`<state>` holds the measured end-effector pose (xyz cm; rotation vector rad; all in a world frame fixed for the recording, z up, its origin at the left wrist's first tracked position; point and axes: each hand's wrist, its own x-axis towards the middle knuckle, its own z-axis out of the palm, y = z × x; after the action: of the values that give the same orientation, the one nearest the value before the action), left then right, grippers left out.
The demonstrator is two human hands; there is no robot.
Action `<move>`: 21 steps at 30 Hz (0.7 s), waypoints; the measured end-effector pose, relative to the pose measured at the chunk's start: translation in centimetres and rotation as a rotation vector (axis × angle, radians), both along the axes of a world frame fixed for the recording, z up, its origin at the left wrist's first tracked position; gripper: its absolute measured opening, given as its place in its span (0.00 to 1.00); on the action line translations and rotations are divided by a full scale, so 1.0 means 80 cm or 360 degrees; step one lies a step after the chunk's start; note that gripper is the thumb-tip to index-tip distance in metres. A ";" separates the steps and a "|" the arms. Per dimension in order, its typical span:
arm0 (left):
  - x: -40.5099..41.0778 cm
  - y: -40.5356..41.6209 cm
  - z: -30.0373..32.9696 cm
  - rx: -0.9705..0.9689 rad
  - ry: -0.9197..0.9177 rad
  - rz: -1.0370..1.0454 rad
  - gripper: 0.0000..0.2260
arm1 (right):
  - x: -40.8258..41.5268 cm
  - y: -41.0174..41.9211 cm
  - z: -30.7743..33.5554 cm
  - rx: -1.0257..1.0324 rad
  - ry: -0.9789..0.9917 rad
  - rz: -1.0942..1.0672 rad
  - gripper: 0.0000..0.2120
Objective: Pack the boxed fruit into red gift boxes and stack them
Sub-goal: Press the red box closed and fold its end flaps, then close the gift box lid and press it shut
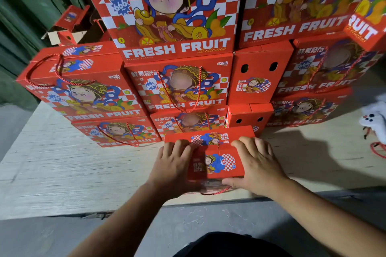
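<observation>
A red gift box (217, 158) with a cartoon print stands on the pale wooden board (62, 165) right in front of me. My left hand (173, 165) lies on its left top flap with the fingers spread flat. My right hand (257, 165) presses on the right top flap, and its thumb hooks under the box's near edge. The box's red rope handle (215, 192) pokes out below its front side. Behind it rises a stack of closed red gift boxes (177, 87) marked FRESH FRUIT, several rows high and wide.
An open, unfilled red box (69, 25) sits behind the stack at the upper left, by a green wall (25, 16). A white object (373, 119) and a loose red cord (378, 148) lie at the right edge. Grey floor (208, 219) borders the board's near edge.
</observation>
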<state>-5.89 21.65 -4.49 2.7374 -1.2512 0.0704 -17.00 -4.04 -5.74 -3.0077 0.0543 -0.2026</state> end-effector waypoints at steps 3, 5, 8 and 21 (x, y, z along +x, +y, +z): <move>-0.009 -0.005 -0.007 -0.0003 -0.0227 0.0034 0.40 | 0.004 0.000 0.006 -0.0082 -0.0004 0.0025 0.49; -0.008 -0.002 -0.007 -0.0018 -0.0299 0.0001 0.38 | 0.008 0.000 0.010 -0.0140 -0.0004 0.0064 0.48; -0.011 -0.006 -0.006 0.0099 -0.0310 0.0022 0.41 | 0.012 0.000 0.013 -0.0209 0.0067 0.0102 0.46; -0.014 -0.025 -0.011 0.0255 -0.0208 0.0202 0.42 | 0.019 0.005 0.011 -0.0143 0.0366 0.0031 0.47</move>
<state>-7.00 19.66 -5.35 2.9927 -1.1592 0.1710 -15.50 -3.63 -4.85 -3.1042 0.0389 0.1471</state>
